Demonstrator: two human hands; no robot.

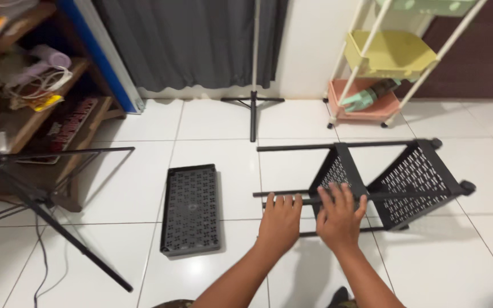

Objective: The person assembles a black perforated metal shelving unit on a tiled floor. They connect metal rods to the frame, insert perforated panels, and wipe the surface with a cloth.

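Black rack (397,179) lies sideways on the floor (429,262). My left hand (279,221) and right hand (339,215) rest flat on its poles, fingers released. I'd press evenly, keeping the poles parallel.

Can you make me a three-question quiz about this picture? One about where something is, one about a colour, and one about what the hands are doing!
1. Where is the loose black tray?
A. Flat on the floor, to the left of both hands
B. On the wooden shelf
C. Inside the yellow basket

2. What colour is the bottom basket of the standing cart by the wall?
A. Blue
B. Pink
C. Black

3. What are the left hand and right hand doing?
A. Resting on a pole of the black rack lying on its side
B. Holding the loose tray
C. Hanging in the air, touching nothing

Answers: 1 A, the tray lies on the white tiles left of the hands. 2 B, the lowest basket is pink, under the yellow one. 3 A, the fingers of both hands lie over the rack's pole.
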